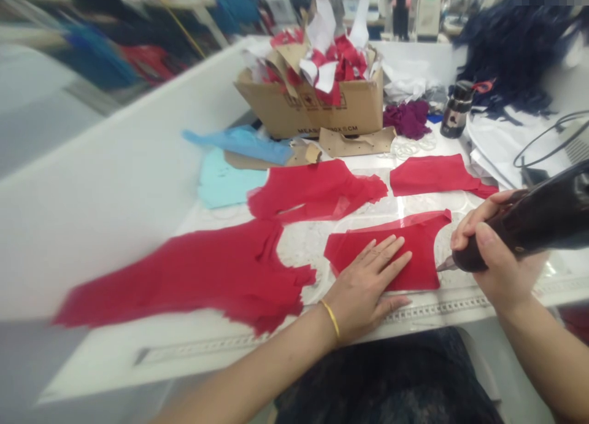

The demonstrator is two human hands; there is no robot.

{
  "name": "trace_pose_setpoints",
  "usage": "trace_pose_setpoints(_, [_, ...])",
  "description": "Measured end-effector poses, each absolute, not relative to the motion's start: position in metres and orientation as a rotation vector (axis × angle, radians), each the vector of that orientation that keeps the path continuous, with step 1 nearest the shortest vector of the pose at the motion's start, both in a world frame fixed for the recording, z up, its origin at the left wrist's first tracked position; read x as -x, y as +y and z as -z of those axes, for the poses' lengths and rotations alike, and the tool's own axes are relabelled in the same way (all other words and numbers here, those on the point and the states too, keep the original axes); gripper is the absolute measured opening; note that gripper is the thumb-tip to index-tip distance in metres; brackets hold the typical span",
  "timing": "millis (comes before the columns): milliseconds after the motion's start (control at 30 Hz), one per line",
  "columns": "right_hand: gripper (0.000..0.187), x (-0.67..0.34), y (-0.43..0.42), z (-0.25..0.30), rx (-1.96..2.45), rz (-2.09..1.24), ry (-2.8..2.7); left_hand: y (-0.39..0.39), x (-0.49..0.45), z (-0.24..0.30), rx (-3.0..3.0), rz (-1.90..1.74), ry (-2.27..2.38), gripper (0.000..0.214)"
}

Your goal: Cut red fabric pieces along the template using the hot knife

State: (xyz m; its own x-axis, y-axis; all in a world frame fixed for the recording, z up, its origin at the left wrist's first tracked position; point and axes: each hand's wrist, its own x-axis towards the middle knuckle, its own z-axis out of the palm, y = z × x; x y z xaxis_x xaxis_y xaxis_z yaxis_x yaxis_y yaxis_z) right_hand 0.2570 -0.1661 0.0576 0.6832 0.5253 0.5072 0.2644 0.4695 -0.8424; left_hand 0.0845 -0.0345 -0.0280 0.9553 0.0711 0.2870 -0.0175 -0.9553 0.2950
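Note:
My left hand [368, 283] lies flat with fingers stretched out on a small red fabric piece [416, 243] near the table's front edge. My right hand [494, 252] is wrapped round the dark handle of a hot cutting tool [538, 218], whose metal tip touches the right edge of that piece. A large red fabric sheet with a ragged edge [197, 273] lies to the left. Two more red pieces, one [317, 191] in the middle and one [432, 175] at the right, lie farther back.
A cardboard box [322, 108] full of red and white scraps stands at the back. Blue paper or cloth [230, 166], a cardboard pattern [356, 143], purple fabric [407, 118], a dark bottle [456, 110], white papers with a cable [519, 145] and a ruler strip [442, 304] surround the work.

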Motion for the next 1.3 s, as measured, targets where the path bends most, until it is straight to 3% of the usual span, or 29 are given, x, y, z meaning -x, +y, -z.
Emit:
trace_pose_setpoints(400, [0.027,-0.253,-0.177,-0.059,1.194,-0.137,-0.859,-0.066,-0.083,0.031,-2.834,-0.391,-0.167,0.078])
trace_pose_setpoints(667, [0.031,-0.254,-0.187,-0.055,1.249,-0.169,-0.884,-0.060,-0.088,0.015,-2.866,-0.213,-0.184,0.073])
trace_pose_setpoints(1100, [0.027,-0.255,-0.188,-0.046,1.258,-0.200,-0.894,-0.060,-0.091,0.015,-2.869,-0.287,-0.208,0.074])
trace_pose_setpoints(1300, [0.025,-0.250,-0.186,-0.057,1.182,-0.193,-0.908,-0.043,-0.076,0.009,-2.873,-0.605,-0.117,0.048])
